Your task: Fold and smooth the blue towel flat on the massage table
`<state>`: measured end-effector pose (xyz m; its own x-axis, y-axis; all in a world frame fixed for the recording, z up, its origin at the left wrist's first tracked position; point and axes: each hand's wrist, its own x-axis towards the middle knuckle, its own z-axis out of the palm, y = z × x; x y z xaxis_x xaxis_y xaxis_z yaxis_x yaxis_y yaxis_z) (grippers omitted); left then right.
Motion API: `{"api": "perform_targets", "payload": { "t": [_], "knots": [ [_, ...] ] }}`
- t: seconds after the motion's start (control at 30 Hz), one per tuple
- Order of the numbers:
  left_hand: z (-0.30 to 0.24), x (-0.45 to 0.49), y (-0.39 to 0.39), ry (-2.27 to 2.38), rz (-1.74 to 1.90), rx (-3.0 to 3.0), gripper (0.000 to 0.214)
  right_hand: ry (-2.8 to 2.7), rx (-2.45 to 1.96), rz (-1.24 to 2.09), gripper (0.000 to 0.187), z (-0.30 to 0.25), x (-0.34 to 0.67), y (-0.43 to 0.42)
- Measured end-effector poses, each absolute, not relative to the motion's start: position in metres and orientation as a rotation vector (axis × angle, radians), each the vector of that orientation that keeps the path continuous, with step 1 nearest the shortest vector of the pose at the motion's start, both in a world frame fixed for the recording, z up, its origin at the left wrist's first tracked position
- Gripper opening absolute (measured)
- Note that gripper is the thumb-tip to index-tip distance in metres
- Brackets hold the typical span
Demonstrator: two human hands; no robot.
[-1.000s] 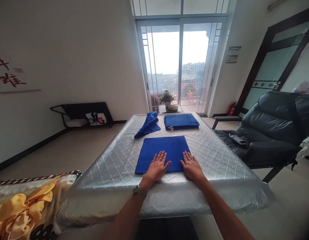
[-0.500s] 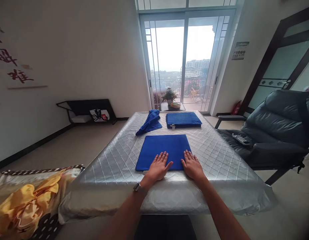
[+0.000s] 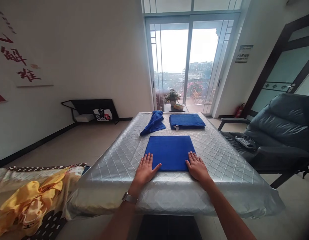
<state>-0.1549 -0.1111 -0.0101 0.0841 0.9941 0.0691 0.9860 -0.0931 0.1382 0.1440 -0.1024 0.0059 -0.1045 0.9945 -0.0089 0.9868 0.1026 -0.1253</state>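
A folded blue towel (image 3: 170, 151) lies flat in front of me on the silver quilted table cover (image 3: 112, 166). My left hand (image 3: 145, 168) rests palm down across its near left corner, fingers stretched out and thumb spread along the near edge. On the near right corner lies my right hand (image 3: 197, 165), also flat with its fingers extended. Neither hand grips anything. Beyond the towel, a stack of folded blue towels (image 3: 187, 120) with a white tag sits at the far right. A crumpled blue towel (image 3: 154, 123) is heaped to the left of that stack.
A grey recliner (image 3: 281, 133) with a white device on its seat stands right of the table. At the lower left, yellow cloth (image 3: 32, 203) lies on a patterned cover. A potted plant (image 3: 172, 96) stands behind the table, before the sliding glass door (image 3: 169, 50).
My left hand has slid left across the towel to its near left corner. My right hand stays near the right corner. The view has shifted slightly.
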Motion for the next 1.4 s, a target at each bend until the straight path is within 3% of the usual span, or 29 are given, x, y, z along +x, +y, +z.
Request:
{"api": "perform_targets", "payload": {
  "t": [0.9, 1.23, 1.4],
  "knots": [
    [0.0, -0.153, -0.111, 2.122, 0.199, 2.242, 0.104, -2.205, -2.071, 0.191, 0.067, 0.005, 0.145, -0.039],
    [0.023, -0.004, -0.075, 1.579, 0.331, 2.632, 0.081, -2.26, -2.037, 0.14, 0.065, 0.004, 0.149, -0.04],
    [0.013, 0.006, -0.051, 1.632, 0.284, 2.56, 0.08, -2.249, -2.042, 0.146, 0.065, 0.003, 0.149, -0.04]
  ]
}}
